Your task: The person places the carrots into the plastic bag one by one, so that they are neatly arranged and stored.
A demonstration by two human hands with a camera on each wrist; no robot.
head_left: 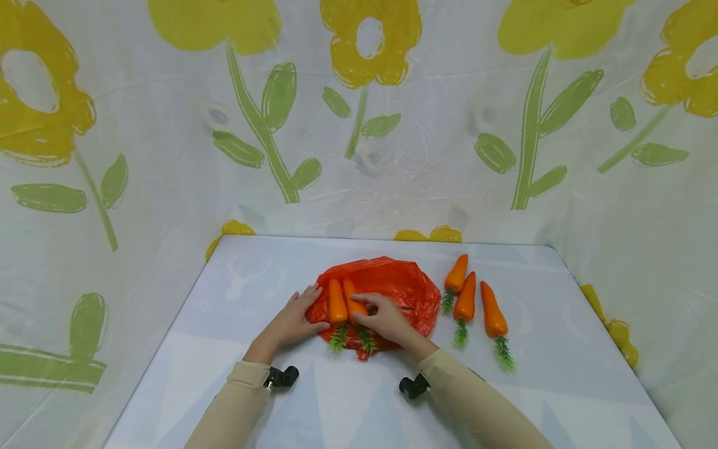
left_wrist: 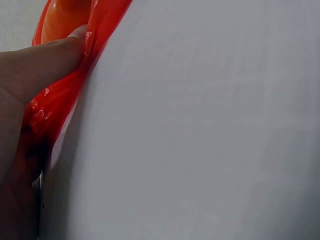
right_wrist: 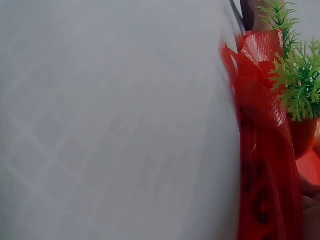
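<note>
A crumpled red plastic bag lies spread on the table. On its left part rest two orange toy carrots side by side, green leafy tops toward me. My right hand pinches the right one of these carrots between thumb and fingers. The other carrot lies just left of it. Fingers spread, my left hand rests at the bag's left edge, its thumb pressing on the red plastic. In the right wrist view a green carrot top shows above the bag's bunched edge.
Three more toy carrots lie on the table right of the bag: one at the back, one beside it and one farther right. A white curtain printed with yellow flowers hangs around the table.
</note>
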